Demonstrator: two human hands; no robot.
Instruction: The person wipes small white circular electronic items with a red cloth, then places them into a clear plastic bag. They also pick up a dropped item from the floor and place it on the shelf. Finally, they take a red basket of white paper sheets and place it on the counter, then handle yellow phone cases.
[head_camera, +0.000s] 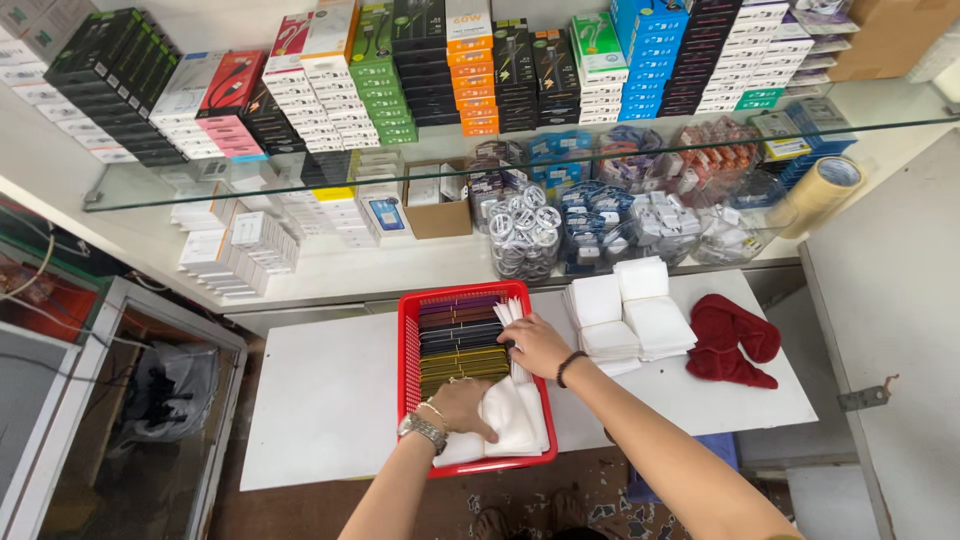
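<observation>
Standing by the white table (320, 400), I see its left half bare. Just right of the table's middle, reaching its near edge, sits a red plastic basket (408, 370) packed with a row of dark, slim cases (455, 340) standing on edge, some purple, some black, some yellowish.

The left hand (462, 405), with a metal watch at the wrist, lies flat on a loose pile of white pouches (515, 420) in the basket's near right corner, fingers spread and pressing down rather than closed around anything. The right hand (538, 345) reaches into the basket's right side, fingertips pinched on the upright white pouches (512, 318) wedged beside the cases; how firmly it pinches them I cannot tell.

As I judge it, the careful way is to keep the left palm steady on the loose pile so nothing slides, and draw with the right hand straight upward so the neighbouring cases stay in line.

Further right lie stacks of white pads (630, 315) toward the far edge, then a crumpled red cloth (730, 340) near the table's right edge. Beyond, glass shelves (250, 185) hold boxed goods.
</observation>
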